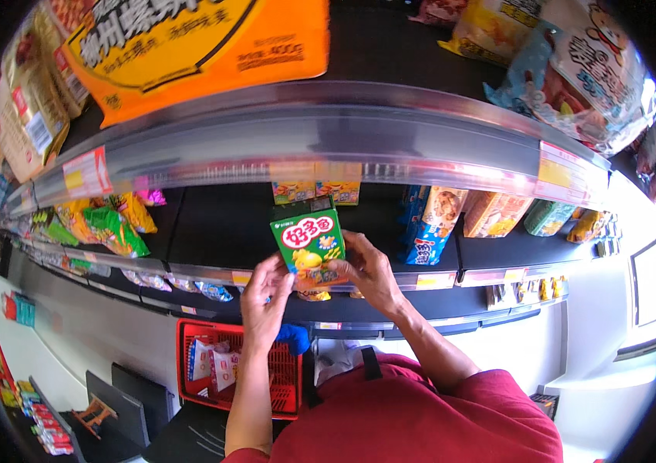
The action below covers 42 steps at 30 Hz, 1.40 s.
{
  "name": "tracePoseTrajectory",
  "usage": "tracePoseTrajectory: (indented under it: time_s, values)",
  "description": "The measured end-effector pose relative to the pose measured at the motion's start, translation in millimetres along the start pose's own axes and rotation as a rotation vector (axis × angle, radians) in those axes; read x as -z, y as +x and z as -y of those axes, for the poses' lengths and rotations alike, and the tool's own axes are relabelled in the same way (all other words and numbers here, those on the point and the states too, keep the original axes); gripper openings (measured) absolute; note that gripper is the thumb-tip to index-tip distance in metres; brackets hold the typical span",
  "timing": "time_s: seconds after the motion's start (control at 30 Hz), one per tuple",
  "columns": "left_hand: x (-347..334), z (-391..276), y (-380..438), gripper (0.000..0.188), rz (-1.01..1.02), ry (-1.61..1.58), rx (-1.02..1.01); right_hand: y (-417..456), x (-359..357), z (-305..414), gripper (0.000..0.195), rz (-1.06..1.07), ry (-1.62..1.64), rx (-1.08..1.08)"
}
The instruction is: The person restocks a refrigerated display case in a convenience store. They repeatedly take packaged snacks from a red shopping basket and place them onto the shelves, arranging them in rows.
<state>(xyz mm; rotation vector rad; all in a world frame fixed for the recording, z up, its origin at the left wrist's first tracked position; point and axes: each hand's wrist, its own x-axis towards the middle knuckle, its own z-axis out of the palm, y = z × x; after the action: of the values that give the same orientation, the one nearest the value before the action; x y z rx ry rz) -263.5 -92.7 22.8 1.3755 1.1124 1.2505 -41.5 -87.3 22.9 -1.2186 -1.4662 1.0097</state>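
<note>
A small green snack box (309,240) with a yellow fish picture is held upright between both hands, in front of a black store shelf. My left hand (265,298) touches its lower left corner with the fingertips. My right hand (369,274) grips its right side, the thumb on the front face. Behind the box, yellow snack boxes (337,191) stand at the back of the shelf. To the right of my right hand, blue cookie packs (427,246) stand near the shelf's front edge.
A clear price rail (328,136) crosses above the hands, with an orange food bag (200,46) over it. Colourful snack bags (108,223) lie at left. A red shopping basket (183,362) holding white packets (225,369) is low at left. Orange boxes (495,214) stand at right.
</note>
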Motion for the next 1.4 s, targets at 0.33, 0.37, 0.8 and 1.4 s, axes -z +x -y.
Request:
tracePoseTrajectory:
  time_s: [0.33, 0.37, 0.8, 1.4]
  values:
    - [-62.6, 36.7, 77.5, 0.042, 0.071, 0.181, -0.091, 38.7, 22.7, -46.4, 0.047, -0.376, -0.300, 0.072]
    - [-66.1, 34.8, 79.9, 0.042, 0.069, 0.199, -0.080, 42.5, 24.6, -52.3, 0.046, -0.391, -0.316, 0.104]
    - [-72.5, 47.7, 93.1, 0.051, 0.066, 0.341, -0.122, 57.8, 22.4, -66.7, 0.026, -0.480, -0.404, 0.121]
    - [50.2, 157.4, -129.4, 0.026, -0.649, 0.128, 0.124, 18.7, -38.3, -7.2, 0.034, 0.033, -0.404, 0.230]
